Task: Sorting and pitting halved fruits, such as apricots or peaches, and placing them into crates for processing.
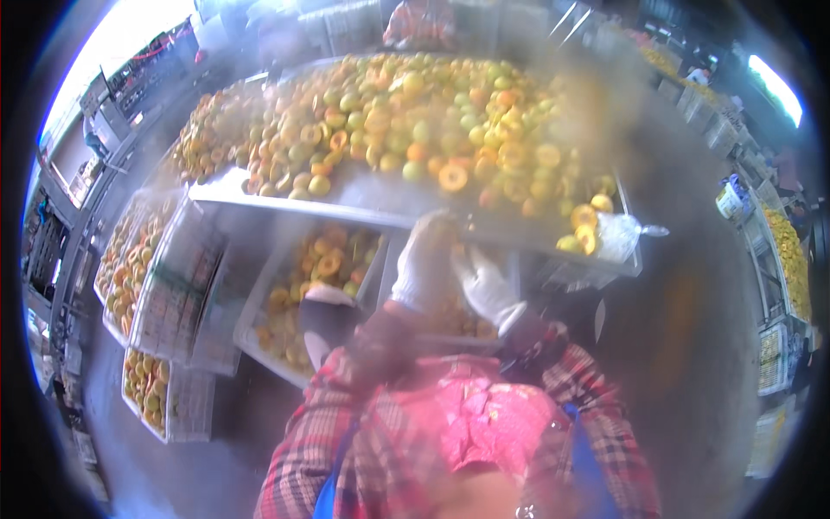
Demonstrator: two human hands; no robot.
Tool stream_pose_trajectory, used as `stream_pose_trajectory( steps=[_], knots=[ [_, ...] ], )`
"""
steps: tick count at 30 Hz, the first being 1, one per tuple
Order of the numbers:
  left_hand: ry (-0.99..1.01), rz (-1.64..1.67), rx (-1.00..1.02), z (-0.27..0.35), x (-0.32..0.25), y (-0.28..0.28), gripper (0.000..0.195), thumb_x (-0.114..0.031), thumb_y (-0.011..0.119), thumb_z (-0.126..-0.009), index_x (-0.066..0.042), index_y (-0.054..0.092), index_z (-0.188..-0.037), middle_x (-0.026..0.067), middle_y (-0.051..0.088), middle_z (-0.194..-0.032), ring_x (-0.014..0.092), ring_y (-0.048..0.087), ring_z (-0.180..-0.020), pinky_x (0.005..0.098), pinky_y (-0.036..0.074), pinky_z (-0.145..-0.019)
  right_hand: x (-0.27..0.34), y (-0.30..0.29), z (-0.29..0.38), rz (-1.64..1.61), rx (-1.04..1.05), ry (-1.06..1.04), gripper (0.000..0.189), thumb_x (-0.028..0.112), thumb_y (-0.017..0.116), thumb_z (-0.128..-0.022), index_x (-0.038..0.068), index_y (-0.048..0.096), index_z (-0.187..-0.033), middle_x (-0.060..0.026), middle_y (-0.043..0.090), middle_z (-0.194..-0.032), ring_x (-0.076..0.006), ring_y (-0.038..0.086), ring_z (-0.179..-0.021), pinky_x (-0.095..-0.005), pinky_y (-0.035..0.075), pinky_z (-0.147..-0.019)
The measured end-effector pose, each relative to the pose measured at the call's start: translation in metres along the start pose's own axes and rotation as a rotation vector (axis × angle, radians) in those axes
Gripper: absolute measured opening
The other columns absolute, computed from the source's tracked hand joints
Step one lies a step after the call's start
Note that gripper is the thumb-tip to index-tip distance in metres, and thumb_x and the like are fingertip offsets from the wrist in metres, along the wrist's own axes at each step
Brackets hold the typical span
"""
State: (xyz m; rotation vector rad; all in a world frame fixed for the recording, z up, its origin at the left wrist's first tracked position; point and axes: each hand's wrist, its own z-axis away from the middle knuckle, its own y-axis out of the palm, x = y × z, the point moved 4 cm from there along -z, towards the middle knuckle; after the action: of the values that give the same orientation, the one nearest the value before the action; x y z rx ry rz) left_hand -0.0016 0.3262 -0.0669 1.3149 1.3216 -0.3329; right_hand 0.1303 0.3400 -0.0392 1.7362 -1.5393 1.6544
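My left hand (425, 263), in a whitish glove, is at the near edge of a metal table (311, 206). Close beside it is my right hand (487, 285), gloved in white, its fingers pointing towards the left. Blur between the two hands hides whether either holds anything. Before me the table bears a broad heap of halved and whole yellow-green stone fruit (389, 123), apparently apricots or peaches. Cut halves show brownish hollows. Under my hands stands a crate (441, 338) with small brownish-yellow pieces in it, too blurred to name.
A white plastic crate of fruit (248, 324) stands left of my knees. Further left are stacked crates (175, 285) and a lower crate (189, 405). A clear plastic bag (617, 235) lies at the table's right corner. Across the table is a person (420, 24); more crates (771, 360) line the right.
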Motion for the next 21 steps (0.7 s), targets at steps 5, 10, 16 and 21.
stream_pose_trajectory(
  steps=[5,10,16,21],
  knots=[
    [-0.035,0.088,-0.061,0.002,0.008,-0.003,0.026,-0.023,0.051,-0.096,-0.004,0.06,-0.112,0.0117,0.064,-0.105,0.025,0.061,-0.097,0.0376,0.049,-0.093,-0.008,0.009,0.004,-0.084,-0.005,0.002,0.052,0.04,0.049,-0.101,-0.001,0.051,-0.132,-0.032,0.062,-0.112,-0.0473,0.059,-0.107,-0.0466,0.047,-0.091],
    [0.107,-0.033,-0.069,0.01,-0.023,0.014,0.024,-0.025,0.051,-0.097,-0.004,0.06,-0.105,0.0104,0.064,-0.1,0.023,0.061,-0.095,0.0382,0.051,-0.089,-0.002,0.01,0.001,0.033,0.115,0.013,0.054,0.042,0.047,-0.101,0.001,0.048,-0.136,-0.0314,0.062,-0.114,-0.0488,0.057,-0.109,-0.0491,0.045,-0.093],
    [-0.239,0.166,-0.114,0.003,-0.028,0.011,0.031,-0.034,0.05,-0.1,-0.004,0.06,-0.101,0.0092,0.064,-0.091,0.022,0.062,-0.085,0.0366,0.053,-0.082,-0.007,0.012,0.006,-0.009,0.179,0.081,0.05,0.042,0.048,-0.1,0.001,0.052,-0.13,-0.0312,0.063,-0.111,-0.0489,0.057,-0.108,-0.0495,0.046,-0.091],
    [-0.147,-0.183,-0.074,0.007,-0.048,0.013,0.049,-0.046,0.045,-0.102,-0.001,0.063,-0.095,0.008,0.066,-0.083,0.016,0.062,-0.072,0.0313,0.051,-0.067,-0.007,0.015,0.007,-0.197,0.216,0.022,0.051,0.04,0.049,-0.102,0.0,0.052,-0.133,-0.0233,0.066,-0.114,-0.0353,0.063,-0.106,-0.0395,0.046,-0.093]
  ],
)
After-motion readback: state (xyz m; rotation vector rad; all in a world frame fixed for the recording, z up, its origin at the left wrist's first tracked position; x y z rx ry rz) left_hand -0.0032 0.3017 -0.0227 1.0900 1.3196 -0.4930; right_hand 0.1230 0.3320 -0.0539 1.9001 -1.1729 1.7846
